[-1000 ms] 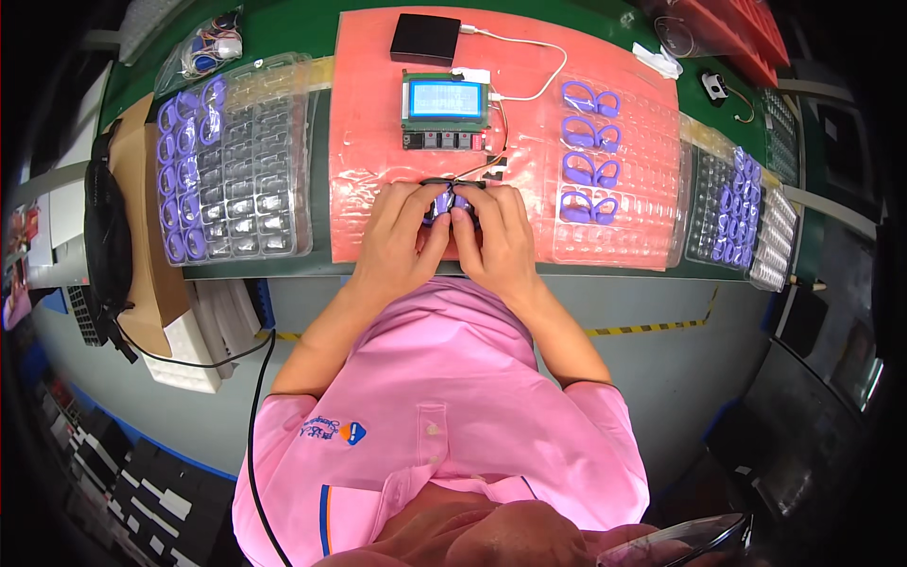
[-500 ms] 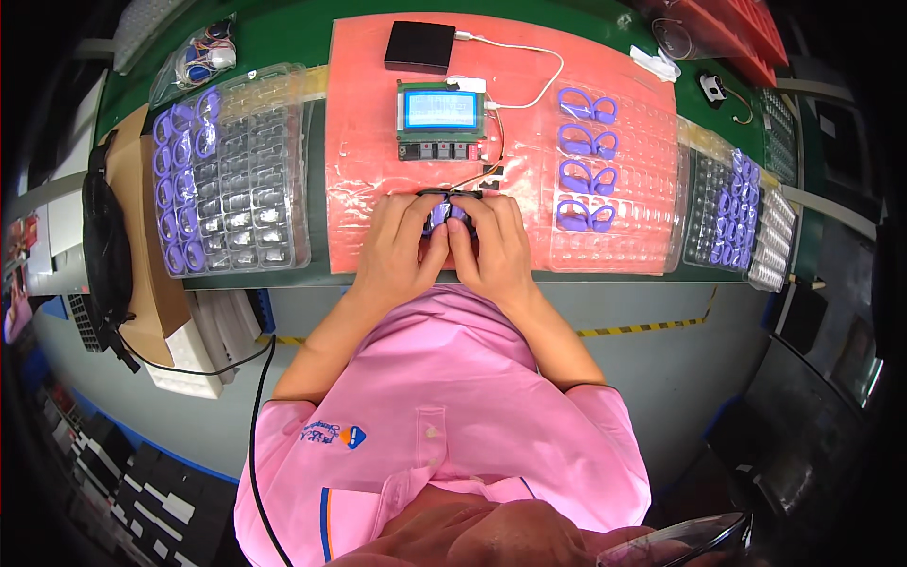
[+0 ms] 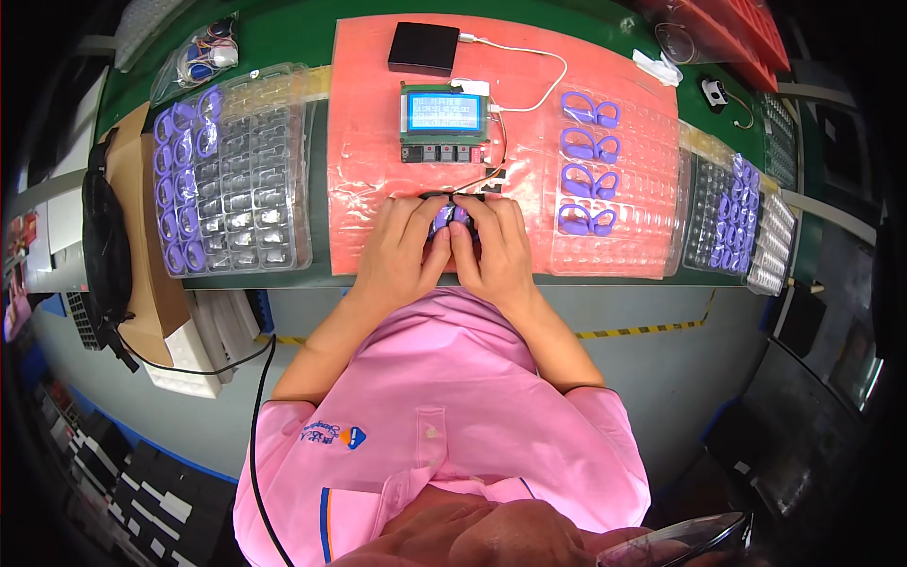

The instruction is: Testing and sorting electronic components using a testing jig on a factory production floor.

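Note:
My left hand point(image 3: 402, 241) and my right hand point(image 3: 493, 241) meet at the front of the pink mat point(image 3: 378, 180). Their fingers curl around a pair of purple ear-hook earphones point(image 3: 442, 219), which sit at a dark fixture point(image 3: 463, 197) mostly hidden by the fingers. Both thumbs press in from the near side. A thin cable runs from the fixture to a small test board with a lit blue screen point(image 3: 442, 111) and a row of buttons point(image 3: 446, 153) below it.
Behind the board lies a black box point(image 3: 421, 49) with a white cable point(image 3: 557, 80). To the right, a clear tray point(image 3: 619, 257) holds several purple ear-hook pairs. Another tray point(image 3: 250, 170) with purple pieces stands left, and a further one point(image 3: 704, 217) far right. A bag of parts point(image 3: 198, 61) lies back left.
The screen's display has changed, with lighter blocks of text now. The hands stay around the earphones, with only a slight shift of fingers and thumbs.

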Tool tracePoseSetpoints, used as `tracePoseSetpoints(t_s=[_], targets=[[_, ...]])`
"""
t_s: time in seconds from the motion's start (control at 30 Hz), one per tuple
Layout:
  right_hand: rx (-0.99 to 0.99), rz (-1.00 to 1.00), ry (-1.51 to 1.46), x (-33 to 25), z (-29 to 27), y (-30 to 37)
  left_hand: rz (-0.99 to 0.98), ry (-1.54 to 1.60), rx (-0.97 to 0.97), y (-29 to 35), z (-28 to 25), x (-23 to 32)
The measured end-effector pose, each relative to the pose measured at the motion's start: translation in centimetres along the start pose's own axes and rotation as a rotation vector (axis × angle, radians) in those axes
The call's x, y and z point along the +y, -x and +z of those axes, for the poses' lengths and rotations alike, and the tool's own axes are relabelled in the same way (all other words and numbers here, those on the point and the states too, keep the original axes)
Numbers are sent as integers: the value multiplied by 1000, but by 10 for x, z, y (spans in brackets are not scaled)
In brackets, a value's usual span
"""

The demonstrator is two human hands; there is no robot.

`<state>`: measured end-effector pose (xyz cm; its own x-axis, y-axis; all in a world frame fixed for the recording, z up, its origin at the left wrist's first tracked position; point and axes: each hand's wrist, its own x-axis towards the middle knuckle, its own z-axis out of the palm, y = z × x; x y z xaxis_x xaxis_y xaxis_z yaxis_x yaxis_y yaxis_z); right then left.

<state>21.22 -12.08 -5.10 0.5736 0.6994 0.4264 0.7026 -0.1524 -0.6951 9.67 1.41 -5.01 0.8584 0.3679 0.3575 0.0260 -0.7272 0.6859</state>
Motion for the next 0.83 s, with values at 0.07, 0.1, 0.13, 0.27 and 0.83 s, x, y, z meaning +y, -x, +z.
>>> tracePoseSetpoints(t_s=[0.07,0.1,0.13,0.27,0.83], targets=[[5,-3,-3,0,1,1,-2,3,-3,1,1,0],[9,-5,-7,0,1,2,-2,3,-4,1,0,0],[14,-8,-10,0,1,2,6,-6,-12,1,-1,0],[-4,4,3,-1,-1,1,26,-22,-29,0,-3,1],[-27,-2,-51,1,-3,-3,-23,74,-89,-3,-6,-1]])
